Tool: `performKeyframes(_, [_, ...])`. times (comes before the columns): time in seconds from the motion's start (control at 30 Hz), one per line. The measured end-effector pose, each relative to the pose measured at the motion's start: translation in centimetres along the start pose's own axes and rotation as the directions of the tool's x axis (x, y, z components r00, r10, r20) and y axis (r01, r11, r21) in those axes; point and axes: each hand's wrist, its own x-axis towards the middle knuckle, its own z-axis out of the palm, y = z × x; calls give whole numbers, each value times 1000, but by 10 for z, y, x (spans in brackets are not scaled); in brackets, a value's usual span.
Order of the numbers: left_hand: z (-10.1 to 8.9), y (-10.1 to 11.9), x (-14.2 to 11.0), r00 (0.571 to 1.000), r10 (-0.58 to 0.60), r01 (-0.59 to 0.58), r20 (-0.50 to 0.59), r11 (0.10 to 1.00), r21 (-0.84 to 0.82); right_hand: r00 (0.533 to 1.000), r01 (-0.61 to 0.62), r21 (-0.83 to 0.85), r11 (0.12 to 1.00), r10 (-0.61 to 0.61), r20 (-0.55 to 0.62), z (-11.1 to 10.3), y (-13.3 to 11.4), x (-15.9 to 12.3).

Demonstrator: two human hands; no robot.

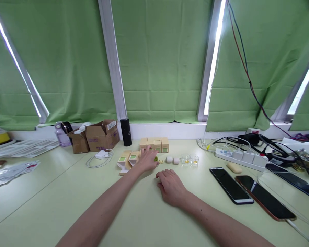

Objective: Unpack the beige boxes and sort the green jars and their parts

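My left hand (147, 160) reaches forward over the pale green table (67, 195), its fingers curled over a small green thing beside it. Just beyond it stands a row of small beige boxes (155, 144) with green labels. To its left lie two opened beige boxes (127, 160). My right hand (170, 187) rests palm down on the table, fingers loosely bent, holding nothing. Right of the left hand lie two small white pieces (172, 160) and two clear little cups (190, 159) with yellow bits inside.
Brown cardboard boxes (96, 137), a black cylinder (126, 132), a purple bottle (61, 135) and a white charger with cable (101, 156) stand at back left. Two phones (247, 190), a power strip (242, 157) and tangled cables lie right. Green blinds hang behind.
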Motion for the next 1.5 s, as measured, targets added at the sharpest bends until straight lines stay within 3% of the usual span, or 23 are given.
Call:
performKeyframes(0.13, [-4, 12, -7, 999, 28, -29, -29, 999, -14, 1000, 8, 3, 1000, -8, -13, 0, 2, -2])
performKeyframes(0.27, [-15, 22, -31, 993, 81, -84, -88, 996, -30, 1000, 11, -4, 1000, -11, -18, -1, 2, -4])
performKeyframes(0.47, [-32, 28, -79, 974, 225, -224, 23, 973, -62, 1000, 7, -24, 1000, -6, 5, -4, 1, -4])
performKeyframes(0.67, [-17, 23, -111, 970, 237, -224, 55, 959, -175, 1000, -24, -35, 999, 24, -3, -7, 3, -4])
performKeyframes(0.83, [-8, 19, -114, 969, 239, -222, 58, 951, -217, 984, -146, -21, 989, 143, -109, -22, 18, 8])
performKeyframes(1.03, [-7, 16, -113, 970, 237, -224, 42, 952, -211, 934, -321, -105, 941, 295, -203, -40, 59, 47])
performKeyframes(1.23, [-7, 16, -113, 969, 241, -227, 54, 955, -189, 911, -399, -162, 902, 371, -180, -33, 94, 85])
performKeyframes(1.5, [-9, 15, -108, 969, 234, -219, 75, 961, -169, 907, -422, -225, 878, 406, -115, -18, 107, 114])
